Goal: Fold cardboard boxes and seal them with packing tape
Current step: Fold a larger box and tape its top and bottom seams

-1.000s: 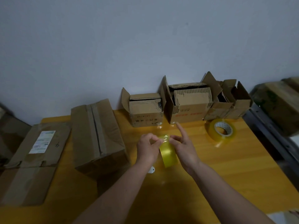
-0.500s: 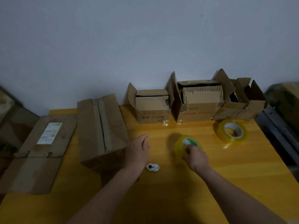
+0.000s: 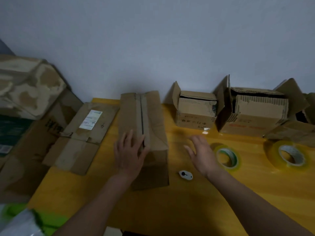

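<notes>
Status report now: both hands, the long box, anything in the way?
Left hand flat on long box. Right hand open, holds nothing. Tape roll lies beside it. Small white tool near the box.

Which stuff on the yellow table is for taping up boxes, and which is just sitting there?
For the job:
long box under the left hand
tape roll beside the right hand
second tape roll
open boxes

Just lying about:
small white object
green packet

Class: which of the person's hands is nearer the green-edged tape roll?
Right. The right hand hovers open just left of the green-edged tape roll; the left hand rests on the long box, farther left.
</notes>
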Tool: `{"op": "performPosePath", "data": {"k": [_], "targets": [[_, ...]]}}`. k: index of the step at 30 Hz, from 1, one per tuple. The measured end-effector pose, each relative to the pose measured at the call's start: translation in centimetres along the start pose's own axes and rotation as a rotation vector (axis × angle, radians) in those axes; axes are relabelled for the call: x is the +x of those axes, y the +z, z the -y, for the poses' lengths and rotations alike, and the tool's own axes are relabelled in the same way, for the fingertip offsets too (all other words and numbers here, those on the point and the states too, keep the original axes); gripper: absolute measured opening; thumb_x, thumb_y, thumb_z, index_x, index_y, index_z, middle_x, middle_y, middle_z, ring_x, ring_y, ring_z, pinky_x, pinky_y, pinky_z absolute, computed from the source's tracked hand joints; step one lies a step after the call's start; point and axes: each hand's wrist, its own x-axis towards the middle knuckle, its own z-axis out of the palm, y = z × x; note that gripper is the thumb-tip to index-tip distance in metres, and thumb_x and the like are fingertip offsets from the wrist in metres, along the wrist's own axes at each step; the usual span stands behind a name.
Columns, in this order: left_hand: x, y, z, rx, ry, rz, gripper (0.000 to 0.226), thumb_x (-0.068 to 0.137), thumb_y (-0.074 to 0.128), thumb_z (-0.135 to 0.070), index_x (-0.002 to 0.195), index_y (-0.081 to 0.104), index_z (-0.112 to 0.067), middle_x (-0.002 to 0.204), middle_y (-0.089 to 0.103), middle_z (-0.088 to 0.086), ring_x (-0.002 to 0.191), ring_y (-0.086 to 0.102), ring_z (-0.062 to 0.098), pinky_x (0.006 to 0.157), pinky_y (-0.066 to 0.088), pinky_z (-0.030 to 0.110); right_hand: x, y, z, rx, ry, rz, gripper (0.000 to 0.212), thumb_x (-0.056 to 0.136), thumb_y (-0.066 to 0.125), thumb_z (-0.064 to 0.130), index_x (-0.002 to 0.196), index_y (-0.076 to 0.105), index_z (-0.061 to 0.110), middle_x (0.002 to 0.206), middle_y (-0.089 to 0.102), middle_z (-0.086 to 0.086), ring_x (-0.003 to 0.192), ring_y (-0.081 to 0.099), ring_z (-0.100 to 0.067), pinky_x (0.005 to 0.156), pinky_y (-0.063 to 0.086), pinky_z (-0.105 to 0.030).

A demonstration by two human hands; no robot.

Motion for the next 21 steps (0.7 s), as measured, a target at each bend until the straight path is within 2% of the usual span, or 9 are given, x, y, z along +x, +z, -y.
{"op": "performPosePath", "data": {"k": [3,6,8,11,13,15,17,19,21], "targets": [[0.2,-0.3,0.6,0.029,0.031,0.063,0.065,0.085,0.026,-0.07,0.133,0.055,-0.036,0.151,0.041,0.006,0.139,0.032,0.032,0.108,0.028,0.056,1.1,0.4,5.0,-0.04,-0.344,0.067,0.042,0.093,0.051,0.037,0.131,0.053,0.019,0.143,0.041,-0.002,0.135,0.033,-0.019,0.11,0.035,-0.034],[0.5,-0.9,0.9,0.034,0.052,0.091,0.067,0.083,0.026,-0.071,0.133,0.055,-0.037,0.152,0.039,0.004,0.139,0.032,0.03,0.102,0.034,0.053,2.1,2.0,8.0,-0.167,-0.489,0.189,0.053,0.091,0.05,0.046,0.14,0.043,0.025,0.151,0.033,0.001,0.142,0.02,-0.021,0.118,0.021,-0.04],[0.5,-1.0,1.5,0.035,0.056,0.155,0.061,0.087,0.034,-0.067,0.14,0.046,-0.04,0.157,0.028,-0.001,0.145,0.02,0.025,0.107,0.032,0.05,2.7,2.9,8.6,-0.234,-0.488,0.2,0.058,0.089,0.054,0.048,0.141,0.04,0.027,0.15,0.035,0.001,0.142,0.021,-0.022,0.118,0.018,-0.042],[0.4,-1.0,2.5,0.023,0.115,0.188,0.059,0.092,0.05,-0.052,0.147,0.03,-0.044,0.161,0.016,-0.008,0.149,0.007,0.019,0.106,0.04,0.047,3.1,3.8,8.6,-0.262,-0.443,0.165,0.065,0.085,0.06,0.05,0.14,0.041,0.023,0.146,0.039,-0.002,0.138,0.027,-0.023,0.115,0.024,-0.045],[0.2,-0.9,2.7,0.009,0.125,0.182,0.062,0.092,0.055,-0.043,0.148,0.027,-0.043,0.161,0.014,-0.01,0.15,0.004,0.017,0.106,0.042,0.041,3.1,4.4,9.0,-0.285,-0.391,0.143,0.073,0.083,0.06,0.056,0.143,0.037,0.022,0.147,0.036,-0.002,0.137,0.026,-0.023,0.117,0.02,-0.042],[0.0,-0.9,2.6,0.03,0.128,0.2,0.07,0.092,0.058,-0.034,0.151,0.021,-0.038,0.161,0.007,-0.013,0.149,-0.002,0.015,0.11,0.038,0.036,2.9,4.9,9.4,-0.307,-0.335,0.108,0.08,0.08,0.061,0.059,0.144,0.033,0.022,0.148,0.032,-0.002,0.138,0.024,-0.022,0.117,0.015,-0.038],[0.0,-1.0,2.7,0.041,0.116,0.205,0.077,0.092,0.061,-0.029,0.153,0.014,-0.031,0.161,0.001,-0.014,0.148,-0.008,0.01,0.114,0.034,0.034,2.7,5.1,9.8,-0.309,-0.292,0.09,0.087,0.076,0.069,0.055,0.146,0.03,0.021,0.15,0.028,-0.003,0.139,0.023,-0.022,0.117,0.015,-0.037],[-0.1,-1.0,3.0,0.017,0.093,0.198,0.083,0.091,0.061,-0.031,0.154,0.008,-0.024,0.161,-0.003,-0.012,0.144,-0.013,0.005,0.116,0.029,0.033,2.7,5.1,9.9,-0.305,-0.263,0.098,0.094,0.072,0.076,0.047,0.147,0.027,0.02,0.152,0.022,-0.005,0.14,0.02,-0.025,0.117,0.015,-0.038],[-0.4,-0.9,3.1,-0.019,0.07,0.181,0.087,0.09,0.059,-0.045,0.155,0.006,-0.022,0.162,-0.004,-0.01,0.141,-0.016,0.002,0.117,0.022,0.03,2.7,5.2,9.9,-0.301,-0.247,0.103,0.098,0.07,0.08,0.041,0.148,0.024,0.019,0.154,0.016,-0.006,0.143,0.016,-0.026,0.118,0.013,-0.038]]}}
